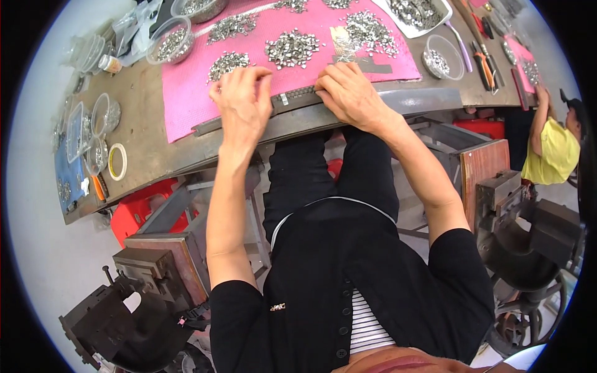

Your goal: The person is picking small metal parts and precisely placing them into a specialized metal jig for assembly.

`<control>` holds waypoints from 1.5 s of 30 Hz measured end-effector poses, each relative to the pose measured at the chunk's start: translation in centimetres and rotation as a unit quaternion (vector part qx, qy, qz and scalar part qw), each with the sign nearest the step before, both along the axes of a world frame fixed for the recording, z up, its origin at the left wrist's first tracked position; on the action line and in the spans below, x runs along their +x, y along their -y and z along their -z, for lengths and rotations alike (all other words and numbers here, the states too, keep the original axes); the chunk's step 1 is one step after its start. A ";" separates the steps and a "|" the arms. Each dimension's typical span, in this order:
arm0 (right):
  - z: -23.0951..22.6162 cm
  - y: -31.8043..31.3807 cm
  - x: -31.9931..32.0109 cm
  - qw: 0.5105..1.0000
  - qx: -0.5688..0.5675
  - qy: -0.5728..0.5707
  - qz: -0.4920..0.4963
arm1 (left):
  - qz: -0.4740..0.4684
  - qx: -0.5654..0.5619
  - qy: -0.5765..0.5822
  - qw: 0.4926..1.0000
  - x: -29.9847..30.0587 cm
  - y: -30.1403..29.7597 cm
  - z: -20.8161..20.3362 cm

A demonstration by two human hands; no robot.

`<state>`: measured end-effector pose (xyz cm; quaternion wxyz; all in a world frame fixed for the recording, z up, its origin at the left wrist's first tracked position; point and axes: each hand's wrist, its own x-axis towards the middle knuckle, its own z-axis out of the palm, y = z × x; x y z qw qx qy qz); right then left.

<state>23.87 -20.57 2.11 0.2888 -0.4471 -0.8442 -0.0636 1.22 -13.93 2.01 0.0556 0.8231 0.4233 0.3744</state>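
Mat [180, 96] is pink, metal pieces [291, 50] silver, top [311, 267] black, undershirt [368, 323] black-and-white striped, stool [134, 210] red, co-worker's shirt [553, 153] yellow.

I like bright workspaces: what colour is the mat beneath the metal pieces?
The mat is pink, shown in the head view.

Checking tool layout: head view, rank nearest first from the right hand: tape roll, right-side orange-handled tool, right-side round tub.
From the right hand:
1. Round tub: right, beside the pink mat.
2. Orange-handled tool: right, past the tub.
3. Tape roll: left, beyond the mat.
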 end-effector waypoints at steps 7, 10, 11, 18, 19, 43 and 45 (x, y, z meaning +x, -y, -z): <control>-2.6 1.2 5.8 0.990 0.008 -0.111 0.089 | 0.041 0.021 0.013 0.999 3.4 2.6 1.5; -5.1 2.1 12.5 0.971 0.037 -0.136 0.190 | 0.034 0.018 0.012 0.999 4.1 2.7 1.7; -5.2 2.2 14.9 0.968 0.041 -0.102 0.227 | 0.020 0.014 0.010 1.000 3.9 2.7 1.8; -4.7 2.4 25.1 0.925 -0.219 0.000 0.311 | 0.049 0.001 0.097 0.994 4.0 2.4 1.9; -4.3 2.3 25.1 0.914 -0.243 0.027 0.324 | 0.052 0.027 0.112 0.992 4.0 2.4 1.7; -4.6 2.3 14.8 0.948 -0.110 -0.202 0.222 | 0.042 0.042 0.133 0.989 3.2 2.7 2.6; -1.8 1.8 10.6 0.956 -0.081 -0.231 0.160 | 0.046 0.029 0.131 0.990 3.1 2.8 2.5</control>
